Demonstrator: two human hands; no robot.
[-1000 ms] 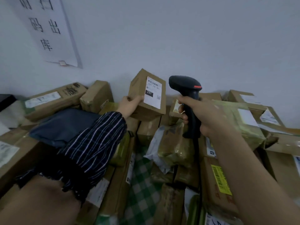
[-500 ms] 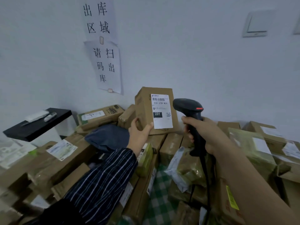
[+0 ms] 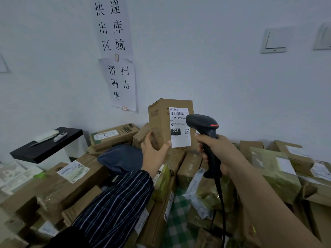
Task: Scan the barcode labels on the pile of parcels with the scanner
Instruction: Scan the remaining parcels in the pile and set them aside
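Holding a small cardboard box [image 3: 160, 122] above the pile of parcels [image 3: 75, 187], the left hand [image 3: 154, 151] is gripping its bottom corner. The right hand [image 3: 221, 153] is squeezing the handle of the scanner [image 3: 202, 123], whose head is hiding the right edge of the white label [image 3: 179, 133]. Being so close and low, the scanner may be missing the barcode [image 3: 176, 113] up top. Held by one corner, the box may be tipping.

Black scanner [image 3: 202, 122]; brown parcel [image 3: 159, 122]; cloth [image 3: 176, 224] seemingly green-checked.
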